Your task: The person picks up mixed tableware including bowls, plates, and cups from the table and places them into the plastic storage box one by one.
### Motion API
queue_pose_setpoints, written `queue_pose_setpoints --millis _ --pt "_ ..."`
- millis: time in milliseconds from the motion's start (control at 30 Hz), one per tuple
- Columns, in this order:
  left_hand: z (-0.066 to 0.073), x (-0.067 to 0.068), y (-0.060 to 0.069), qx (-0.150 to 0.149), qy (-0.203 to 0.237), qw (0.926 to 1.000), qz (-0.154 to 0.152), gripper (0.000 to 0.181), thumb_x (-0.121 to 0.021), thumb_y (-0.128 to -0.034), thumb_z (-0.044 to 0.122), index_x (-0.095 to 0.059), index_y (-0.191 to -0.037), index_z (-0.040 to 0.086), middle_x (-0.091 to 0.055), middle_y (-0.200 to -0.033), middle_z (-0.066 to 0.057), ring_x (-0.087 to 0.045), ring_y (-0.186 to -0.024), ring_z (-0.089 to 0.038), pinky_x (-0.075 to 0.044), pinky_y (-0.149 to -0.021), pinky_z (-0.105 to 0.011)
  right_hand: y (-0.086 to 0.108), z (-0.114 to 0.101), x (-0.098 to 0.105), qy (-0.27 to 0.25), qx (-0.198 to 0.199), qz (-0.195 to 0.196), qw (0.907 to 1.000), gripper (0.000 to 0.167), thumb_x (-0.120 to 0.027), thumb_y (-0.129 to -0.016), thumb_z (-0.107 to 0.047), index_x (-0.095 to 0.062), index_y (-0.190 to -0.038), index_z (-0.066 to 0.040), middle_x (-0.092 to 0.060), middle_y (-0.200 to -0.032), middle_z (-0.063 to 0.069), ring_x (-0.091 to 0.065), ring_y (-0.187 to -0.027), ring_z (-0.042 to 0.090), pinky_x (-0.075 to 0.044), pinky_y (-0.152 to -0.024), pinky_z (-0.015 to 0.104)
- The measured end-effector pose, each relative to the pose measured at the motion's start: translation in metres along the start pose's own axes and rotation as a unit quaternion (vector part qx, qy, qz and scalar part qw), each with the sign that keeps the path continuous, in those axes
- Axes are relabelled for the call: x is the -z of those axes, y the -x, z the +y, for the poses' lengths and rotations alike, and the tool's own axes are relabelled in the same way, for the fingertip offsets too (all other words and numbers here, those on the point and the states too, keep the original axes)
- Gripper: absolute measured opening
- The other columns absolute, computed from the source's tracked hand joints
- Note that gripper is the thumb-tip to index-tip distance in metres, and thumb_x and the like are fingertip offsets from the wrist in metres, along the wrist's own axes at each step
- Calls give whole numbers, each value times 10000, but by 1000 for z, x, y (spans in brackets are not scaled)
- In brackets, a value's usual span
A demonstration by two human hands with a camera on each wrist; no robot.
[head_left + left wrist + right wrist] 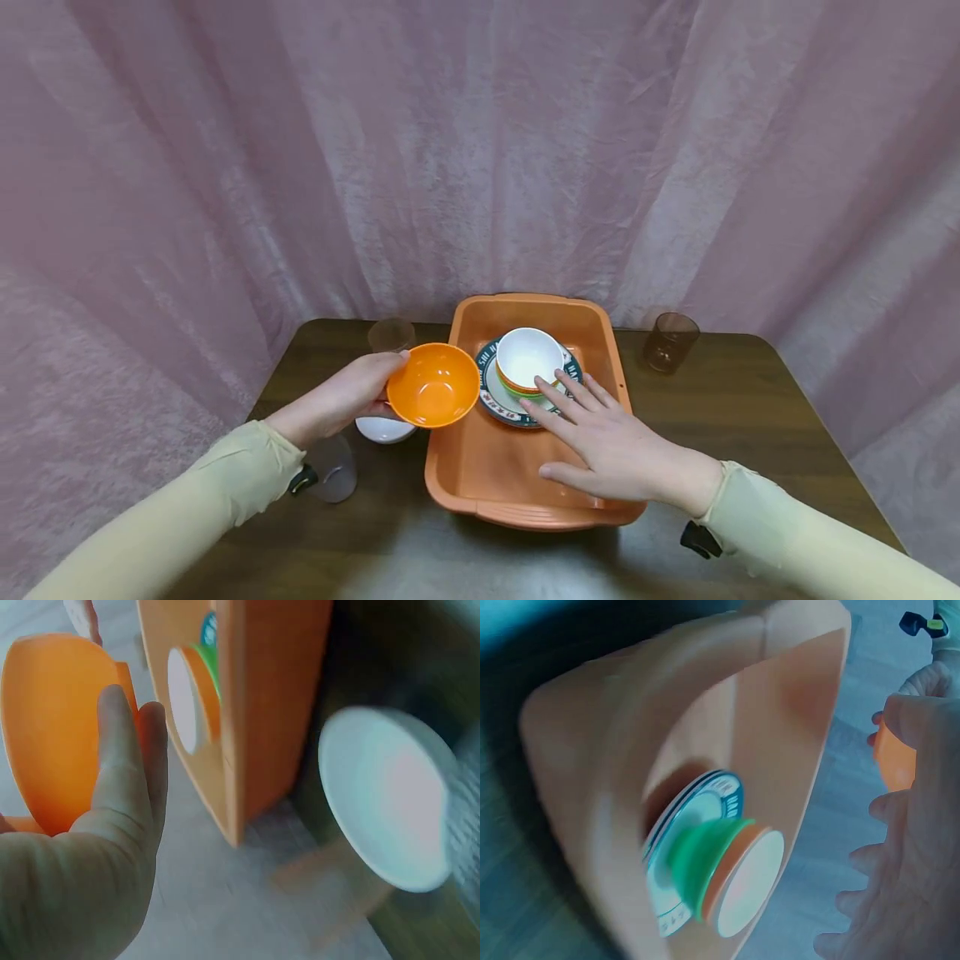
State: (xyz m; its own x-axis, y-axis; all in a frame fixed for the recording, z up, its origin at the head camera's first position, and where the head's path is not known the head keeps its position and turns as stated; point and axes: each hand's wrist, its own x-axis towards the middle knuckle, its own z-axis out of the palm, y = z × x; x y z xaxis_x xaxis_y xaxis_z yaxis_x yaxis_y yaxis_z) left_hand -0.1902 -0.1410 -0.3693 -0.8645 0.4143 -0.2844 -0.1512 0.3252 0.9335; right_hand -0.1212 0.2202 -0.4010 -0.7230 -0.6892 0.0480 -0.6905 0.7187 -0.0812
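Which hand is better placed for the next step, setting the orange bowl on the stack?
Probably the left hand: it grips the orange bowl close to the bowl stack, while the right hand is empty and would need a handover.

Bare left hand (358, 386) is being held in a pinch; bare right hand (611, 447) is being held out, fingers (549, 420) spread.

The setting is curtained off, home or studio unclear; pink drapes (487, 167) hang around a wood-grain bench (757, 433) that bears household tableware; stacked bowls (528, 354), a plate (495, 397), a tinted glass (670, 343).
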Motion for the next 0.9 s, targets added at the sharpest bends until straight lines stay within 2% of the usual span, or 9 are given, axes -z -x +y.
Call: queue_pose_setpoints --millis 133,367,500,600,700,800,900 --pt "10 -25 -11 -56 2 9996 -269 512 -370 -1125 341 -486 -1402 -74 -666 -1081 -185 -716 -875 -237 -606 -816 -425 17 10 0 54 -82 165 9998 791 -499 -1001 -649 -273 -1637 -237 -115 -1708 58 -12 -1567 299 -63 -1224 577" --pt "21 -65 -28 -34 315 9969 -723 473 -383 -1123 341 -538 -1338 -51 -686 -1047 -154 -713 -874 -230 -607 -814 -401 42 20 1 178 -197 423 9988 788 -584 -988 -590 -311 -1628 -220 -194 -1691 86 -84 -1561 331 -139 -1204 594" --pt "26 -84 -36 -23 521 9943 -930 464 -401 -1120 339 -543 -1331 -49 -681 -1058 -155 -715 -875 -240 -606 -813 -416 56 25 2 282 -294 551 9977 783 -601 -987 -568 -313 -1628 -222 -182 -1695 80 -119 -1555 339 -85 -1230 532" --pt "28 -93 -40 -48 563 9930 -1033 472 -400 -1121 345 -544 -1345 -44 -675 -1077 -158 -716 -880 -241 -606 -809 -426 63 28 1 306 -351 652 9968 769 -607 -991 -547 -325 -1624 -214 -191 -1694 84 -153 -1548 346 3 -1244 445" --pt "28 -99 -43 -21 549 9929 -1059 477 -399 -1121 346 -532 -1363 -43 -659 -1106 -165 -713 -887 -246 -606 -811 -428 66 30 -2 287 -375 720 9963 764 -591 -999 -550 -314 -1628 -215 -201 -1692 81 -174 -1542 353 40 -1241 402" --pt "28 -101 -44 79 483 9938 -997 489 -406 -1118 354 -515 -1386 -41 -654 -1123 -165 -716 -890 -249 -608 -804 -422 64 33 -4 97 -481 734 9961 734 -579 -1017 -515 -307 -1630 -217 -226 -1685 71 -193 -1536 360 -13 -1247 419" --pt "27 -102 -45 172 472 9943 -943 504 -408 -1117 363 -498 -1409 -39 -660 -1137 -167 -720 -902 -253 -608 -805 -418 58 34 -3 -489 -803 849 9919 646 -578 -1044 -412 -364 -1607 -180 -323 -1649 66 -273 -1509 357 -154 -1233 480"
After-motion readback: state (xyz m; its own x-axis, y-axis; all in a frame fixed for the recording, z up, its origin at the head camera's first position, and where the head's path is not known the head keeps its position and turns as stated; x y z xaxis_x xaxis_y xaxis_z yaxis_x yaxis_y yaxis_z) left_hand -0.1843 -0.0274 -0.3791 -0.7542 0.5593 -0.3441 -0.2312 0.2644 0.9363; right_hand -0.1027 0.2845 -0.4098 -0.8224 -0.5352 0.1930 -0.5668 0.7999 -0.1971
